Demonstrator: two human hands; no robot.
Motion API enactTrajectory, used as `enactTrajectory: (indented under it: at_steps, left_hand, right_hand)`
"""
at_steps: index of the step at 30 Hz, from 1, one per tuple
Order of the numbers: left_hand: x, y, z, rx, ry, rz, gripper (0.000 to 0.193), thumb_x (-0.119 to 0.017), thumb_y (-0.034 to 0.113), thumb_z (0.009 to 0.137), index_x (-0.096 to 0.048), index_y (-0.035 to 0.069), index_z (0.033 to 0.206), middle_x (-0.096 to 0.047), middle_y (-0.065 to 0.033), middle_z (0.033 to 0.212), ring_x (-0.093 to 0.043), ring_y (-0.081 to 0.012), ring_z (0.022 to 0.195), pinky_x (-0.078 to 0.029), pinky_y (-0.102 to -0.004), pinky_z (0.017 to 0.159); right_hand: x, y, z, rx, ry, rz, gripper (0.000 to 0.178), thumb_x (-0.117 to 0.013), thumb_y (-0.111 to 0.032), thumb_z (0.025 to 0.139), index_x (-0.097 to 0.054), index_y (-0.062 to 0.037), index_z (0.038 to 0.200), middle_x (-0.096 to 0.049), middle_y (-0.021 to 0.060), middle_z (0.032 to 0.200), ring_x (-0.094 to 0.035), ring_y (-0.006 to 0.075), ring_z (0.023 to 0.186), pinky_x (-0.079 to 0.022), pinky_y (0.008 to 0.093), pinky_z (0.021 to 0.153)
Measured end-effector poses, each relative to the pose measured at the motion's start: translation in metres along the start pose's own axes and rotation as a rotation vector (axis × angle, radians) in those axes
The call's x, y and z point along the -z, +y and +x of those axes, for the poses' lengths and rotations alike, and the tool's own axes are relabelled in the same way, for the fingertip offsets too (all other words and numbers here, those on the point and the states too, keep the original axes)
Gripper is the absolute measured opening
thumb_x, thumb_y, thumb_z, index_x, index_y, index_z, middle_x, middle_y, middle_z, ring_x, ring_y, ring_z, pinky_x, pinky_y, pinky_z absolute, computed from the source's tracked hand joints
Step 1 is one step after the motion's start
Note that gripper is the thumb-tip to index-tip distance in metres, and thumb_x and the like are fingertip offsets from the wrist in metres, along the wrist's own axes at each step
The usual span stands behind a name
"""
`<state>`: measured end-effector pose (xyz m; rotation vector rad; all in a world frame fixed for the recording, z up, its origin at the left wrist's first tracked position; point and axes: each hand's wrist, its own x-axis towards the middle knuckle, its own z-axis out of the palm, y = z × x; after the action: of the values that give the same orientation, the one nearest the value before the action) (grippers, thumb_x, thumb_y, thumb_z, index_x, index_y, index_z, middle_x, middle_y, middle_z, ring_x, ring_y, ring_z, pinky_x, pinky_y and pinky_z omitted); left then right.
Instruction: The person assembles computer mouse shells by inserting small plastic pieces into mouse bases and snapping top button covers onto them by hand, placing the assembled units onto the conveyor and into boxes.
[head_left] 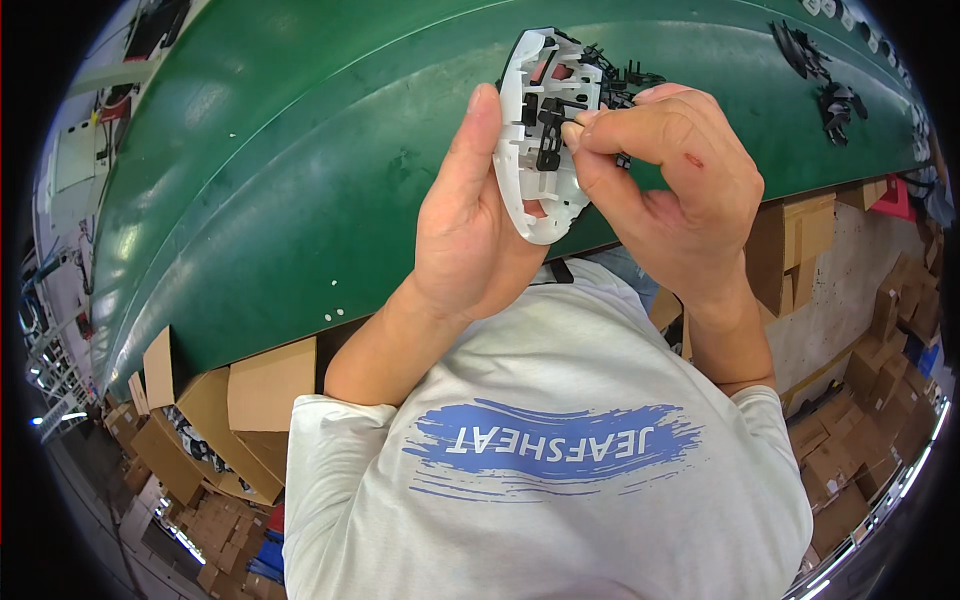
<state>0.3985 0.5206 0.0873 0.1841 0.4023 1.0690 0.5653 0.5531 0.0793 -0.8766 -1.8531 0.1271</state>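
Note:
My left hand [467, 215] is wrapped round the outer side of a white oval plastic shell [522, 190], with its thumb up along the near-left edge. The shell is tilted, and its hollow, ribbed inside faces right. A small black plastic bracket [550, 135] with slots lies against the ribs inside it. Thumb and forefinger of my right hand [665, 165] pinch together at the bracket's right edge; the fingertips partly cover the spot they grip. Behind the shell and my right fingers, a cluster of black plastic parts [615, 85] rests on the green table.
More black plastic parts [840, 110] lie at the far right of the green tabletop [300, 180]. A few small white bits [334, 316] sit near its front edge. Open cardboard boxes [270, 390] stand below the edge at left, and another box [790, 250] at right.

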Motion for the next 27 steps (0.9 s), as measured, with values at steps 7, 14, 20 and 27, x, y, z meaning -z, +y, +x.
enactTrajectory:
  at_steps: [7, 14, 20, 27]
  left_hand:
    - [0.009, -0.006, -0.003, 0.013, 0.025, 0.111, 0.054, -0.033, 0.049, 0.115, -0.055, 0.01, 0.144, -0.067, -0.0043, 0.132, -0.061, -0.0161, 0.121, -0.047, -0.0352, 0.105]
    - [0.015, -0.005, -0.008, 0.013, 0.035, 0.038, 0.054, -0.033, 0.048, 0.114, -0.055, 0.009, 0.145, -0.067, -0.0055, 0.133, -0.062, -0.0175, 0.124, -0.048, -0.0366, 0.107]
    - [0.019, -0.006, -0.005, 0.026, -0.038, 0.172, 0.055, -0.031, 0.045, 0.115, -0.054, 0.006, 0.146, -0.065, -0.0069, 0.135, -0.062, -0.0172, 0.124, -0.049, -0.0363, 0.106]
    - [0.019, -0.005, -0.004, 0.011, -0.083, 0.179, 0.057, -0.031, 0.047, 0.115, -0.05, 0.006, 0.149, -0.064, -0.0099, 0.139, -0.06, -0.0208, 0.129, -0.048, -0.0387, 0.11]
  right_hand:
    - [0.006, -0.005, 0.002, -0.046, -0.126, -0.008, 0.02, -0.08, -0.001, 0.071, -0.07, -0.0115, 0.085, -0.069, 0.0009, 0.076, -0.066, 0.0215, 0.071, -0.052, 0.0337, 0.071]
    - [0.015, -0.01, 0.0, -0.095, -0.213, 0.002, 0.014, -0.08, -0.006, 0.08, -0.069, -0.0128, 0.085, -0.069, -0.001, 0.076, -0.066, 0.0182, 0.071, -0.051, 0.0379, 0.087]
    - [0.016, -0.012, 0.001, -0.142, -0.259, -0.085, 0.016, -0.082, -0.005, 0.079, -0.07, -0.0124, 0.085, -0.071, -0.0042, 0.079, -0.066, 0.0148, 0.072, -0.049, 0.0392, 0.094]
    - [0.01, -0.011, -0.006, -0.157, -0.164, -0.007, 0.023, -0.086, -0.002, 0.077, -0.077, -0.0102, 0.096, -0.077, 0.0011, 0.091, -0.069, 0.0164, 0.079, -0.053, 0.0419, 0.095]
